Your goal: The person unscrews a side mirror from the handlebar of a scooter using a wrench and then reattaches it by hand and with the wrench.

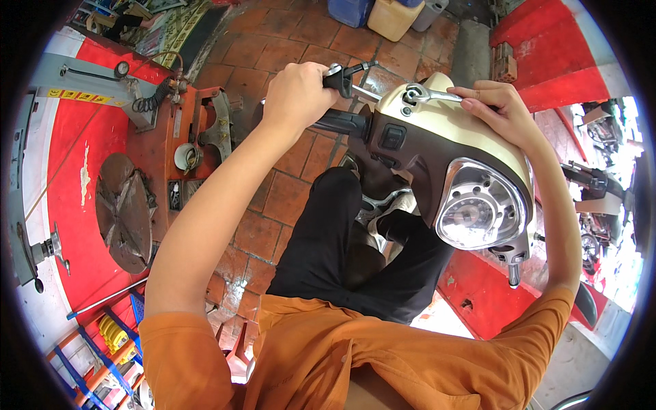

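Observation:
My left hand [298, 97] is closed around a black fitting [337, 80] at the end of a chrome rod [367, 93]. That rod runs to the cream-coloured top cover of a scooter's handlebar [447, 116]. Just below the hand lies a black handlebar grip [342, 122], with a switch [391, 137] beside it. Between its fingers and thumb, my right hand [497, 107] pinches the far end of a silver wrench [443, 96]. The wrench's other end sits at a metal fitting [414, 93] on the cover. Nearer me is a clear-covered instrument dial [471, 212].
A red machine [181, 137] with a round metal turntable [124, 212] stands at left. Blue and yellowish plastic containers [394, 18] are on the tiled floor [294, 41] at the far side. A red wall [547, 48] and bricks [503, 63] are at right.

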`<state>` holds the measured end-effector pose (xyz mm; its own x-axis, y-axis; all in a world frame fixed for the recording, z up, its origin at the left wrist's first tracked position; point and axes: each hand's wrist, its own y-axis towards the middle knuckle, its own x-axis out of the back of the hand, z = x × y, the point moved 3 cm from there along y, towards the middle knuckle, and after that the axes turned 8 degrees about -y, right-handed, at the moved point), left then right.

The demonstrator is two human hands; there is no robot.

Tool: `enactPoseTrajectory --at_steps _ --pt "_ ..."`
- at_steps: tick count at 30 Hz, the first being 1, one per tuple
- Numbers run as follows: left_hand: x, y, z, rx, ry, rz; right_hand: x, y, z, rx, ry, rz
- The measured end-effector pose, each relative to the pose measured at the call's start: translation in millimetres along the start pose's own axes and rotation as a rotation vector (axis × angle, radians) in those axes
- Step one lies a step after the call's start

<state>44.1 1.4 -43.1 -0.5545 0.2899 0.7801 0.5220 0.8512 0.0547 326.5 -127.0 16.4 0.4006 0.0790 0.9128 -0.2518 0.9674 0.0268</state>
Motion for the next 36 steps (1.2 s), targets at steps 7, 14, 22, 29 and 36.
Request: enactPoseTrajectory --at_steps 7,14,22,29,36 --pt "0 0 0 0.020 0.035 0.021 15 -4 24 0.111 -0.251 -0.028" --pt "1 1 1 -0.005 0.014 0.000 13 -14 31 0.042 -0.187 -0.005" --pt "0 0 0 0.005 0.038 0.002 12 -22 57 -0.035 -0.252 -0.041" --pt "-2 2 2 -0.024 0.023 -0.009 12 -16 25 0.057 -0.213 0.010" --pt "-2 1 4 -0.005 0.034 0.005 -2 1 0 0.037 -0.005 0.073"
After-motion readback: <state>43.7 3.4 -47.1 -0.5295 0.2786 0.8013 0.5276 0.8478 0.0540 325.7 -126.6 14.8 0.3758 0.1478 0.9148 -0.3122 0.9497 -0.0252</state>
